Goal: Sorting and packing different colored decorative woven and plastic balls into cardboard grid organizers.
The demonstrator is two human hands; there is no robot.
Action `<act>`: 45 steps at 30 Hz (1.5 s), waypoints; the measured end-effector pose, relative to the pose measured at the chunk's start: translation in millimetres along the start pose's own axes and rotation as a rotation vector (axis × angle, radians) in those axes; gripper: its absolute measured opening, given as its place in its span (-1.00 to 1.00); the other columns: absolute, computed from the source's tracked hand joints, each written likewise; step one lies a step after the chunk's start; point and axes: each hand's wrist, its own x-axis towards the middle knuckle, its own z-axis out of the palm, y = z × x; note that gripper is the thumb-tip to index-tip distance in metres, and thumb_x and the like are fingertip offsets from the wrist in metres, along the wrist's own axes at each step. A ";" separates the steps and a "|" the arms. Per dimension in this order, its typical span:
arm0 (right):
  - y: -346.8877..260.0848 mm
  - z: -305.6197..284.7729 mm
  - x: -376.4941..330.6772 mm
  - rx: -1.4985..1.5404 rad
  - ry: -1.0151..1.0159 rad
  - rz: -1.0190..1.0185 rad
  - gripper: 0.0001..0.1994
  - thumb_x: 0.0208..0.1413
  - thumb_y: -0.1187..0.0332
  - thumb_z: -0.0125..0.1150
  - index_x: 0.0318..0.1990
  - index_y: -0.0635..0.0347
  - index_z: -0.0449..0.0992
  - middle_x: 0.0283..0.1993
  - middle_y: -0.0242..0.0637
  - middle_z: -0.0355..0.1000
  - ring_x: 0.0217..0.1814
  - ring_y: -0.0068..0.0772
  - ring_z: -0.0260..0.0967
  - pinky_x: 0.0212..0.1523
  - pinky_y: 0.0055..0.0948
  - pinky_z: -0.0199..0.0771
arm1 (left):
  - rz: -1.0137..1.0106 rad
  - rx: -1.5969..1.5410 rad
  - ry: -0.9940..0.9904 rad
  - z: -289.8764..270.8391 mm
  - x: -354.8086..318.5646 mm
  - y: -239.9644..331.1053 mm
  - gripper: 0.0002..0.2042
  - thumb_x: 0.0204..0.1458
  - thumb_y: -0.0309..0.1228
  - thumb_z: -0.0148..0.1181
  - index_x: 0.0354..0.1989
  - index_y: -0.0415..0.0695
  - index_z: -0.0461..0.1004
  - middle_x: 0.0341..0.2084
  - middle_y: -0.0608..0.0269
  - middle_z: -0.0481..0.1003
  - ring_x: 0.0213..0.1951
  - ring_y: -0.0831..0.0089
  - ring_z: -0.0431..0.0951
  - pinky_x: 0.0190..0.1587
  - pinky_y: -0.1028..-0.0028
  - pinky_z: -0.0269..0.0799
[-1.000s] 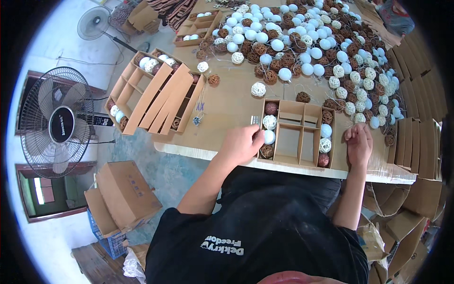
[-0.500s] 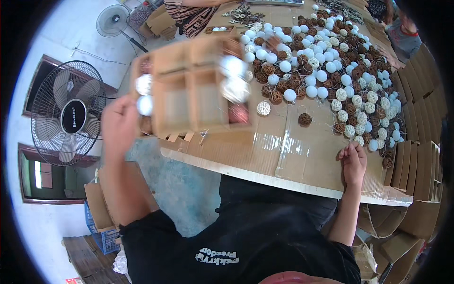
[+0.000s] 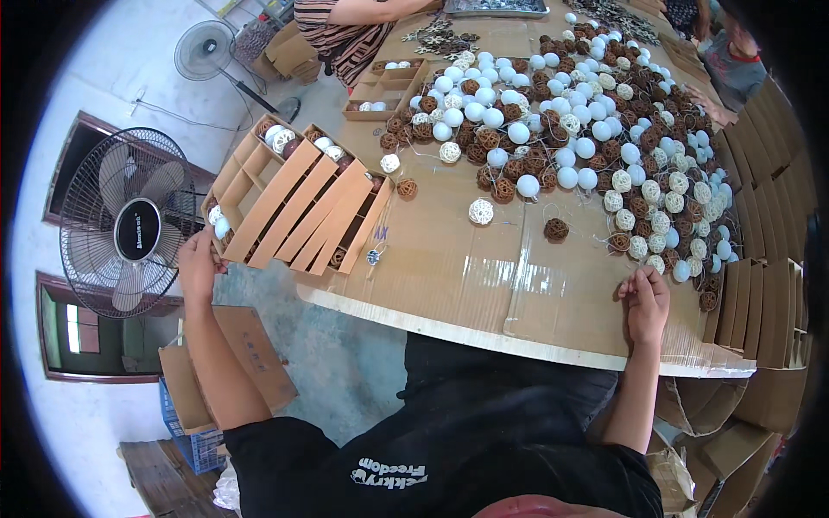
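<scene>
My left hand [image 3: 200,261] grips the outer near corner of a divided cardboard box [image 3: 223,194] at the table's left edge. White balls [image 3: 218,222] sit in its compartment beside my fingers. The box lies tilted on a stack of similar boxes, whose cardboard strips [image 3: 285,216] fan out to the right. My right hand [image 3: 646,304] rests on the near right of the table, fingers curled in, nothing visible in them. Just beyond it a cream woven ball [image 3: 656,262] lies at the edge of a big pile of white balls [image 3: 566,158] and brown woven balls [image 3: 503,190].
Loose woven balls, one brown [image 3: 556,230] and one cream [image 3: 481,212], lie mid-table. Two small filled boxes [image 3: 373,110] stand at the far left. Another person's arm [image 3: 380,10] reaches in beyond. Upright cardboard dividers [image 3: 734,302] line the right side. A fan [image 3: 138,229] stands at left.
My left hand has swung the divided box down and left onto the stacked boxes. The boxes and balls it covered now show. My right hand has hardly moved.
</scene>
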 end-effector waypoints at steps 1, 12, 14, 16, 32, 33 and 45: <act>0.8 -0.6 0.5 0.029 0.000 0.001 -0.86 0.48 0.39 0.04 -0.19 0.21 0.41 -0.37 -0.38 0.35 -0.31 -0.50 0.37 -0.25 -0.43 0.45 | -0.026 -0.003 -0.010 -1.1 1.8 -3.7 -0.59 0.38 -0.02 0.10 -0.24 -0.17 0.56 -0.54 0.32 0.53 -0.52 0.54 0.57 -0.48 0.54 0.45; -5.8 1.2 -1.2 0.001 0.020 -0.018 -0.83 0.48 0.39 0.05 -0.22 0.23 0.42 -0.37 -0.37 0.34 -0.33 -0.47 0.38 -0.27 -0.38 0.47 | -0.647 -0.832 -0.116 131.1 -38.7 -130.0 -0.50 0.44 0.12 -0.17 0.24 -0.01 0.39 -0.03 0.38 0.56 -0.06 0.36 0.54 0.12 0.28 0.42; -1.8 6.3 1.4 0.056 0.004 0.006 -0.84 0.48 0.39 0.04 -0.22 0.23 0.42 -0.37 -0.37 0.34 -0.32 -0.46 0.39 -0.27 -0.38 0.48 | -0.314 -0.850 -0.128 142.5 -50.1 -141.3 -0.48 0.45 0.12 -0.21 0.30 -0.01 0.36 0.12 0.38 0.51 0.06 0.39 0.49 0.18 0.29 0.37; -1.6 1.7 -0.2 0.053 0.024 0.002 -0.84 0.47 0.39 0.04 -0.22 0.23 0.42 -0.36 -0.37 0.34 -0.33 -0.45 0.39 -0.27 -0.37 0.48 | -0.333 -0.868 -0.062 163.5 -53.4 -118.7 -0.46 0.47 0.11 -0.23 0.35 -0.03 0.32 0.27 0.38 0.43 0.22 0.40 0.43 0.25 0.30 0.31; -3.6 57.0 -11.7 -0.446 0.095 -0.167 -0.83 0.45 0.42 0.11 -0.25 0.25 0.47 -0.37 -0.41 0.43 -0.36 -0.63 0.35 -0.32 -0.57 0.36 | -0.058 -0.969 0.119 213.0 -41.6 -142.4 -0.50 0.44 -0.13 0.00 0.37 -0.23 0.31 0.17 0.06 0.52 0.08 0.20 0.60 0.11 0.26 0.54; -11.8 83.5 -17.8 -0.301 0.068 -0.196 -0.82 0.43 0.42 0.12 -0.29 0.26 0.48 -0.41 -0.42 0.42 -0.35 -0.63 0.35 -0.31 -0.57 0.34 | -0.065 -0.911 0.188 225.5 -49.6 -135.8 -0.49 0.45 -0.11 0.00 0.37 -0.26 0.31 0.17 0.04 0.52 0.07 0.21 0.59 0.10 0.25 0.53; -57.4 439.4 238.7 -1.025 -0.462 -0.531 -0.52 0.19 -0.07 0.32 -0.14 0.25 0.69 -0.27 0.04 0.65 -0.20 0.08 0.64 -0.07 -0.09 0.61 | 0.023 -0.546 0.344 260.7 -68.9 -105.6 -0.61 0.52 -0.28 -0.18 -0.01 -0.39 0.49 -0.16 -0.07 0.62 -0.12 0.22 0.61 0.00 0.32 0.47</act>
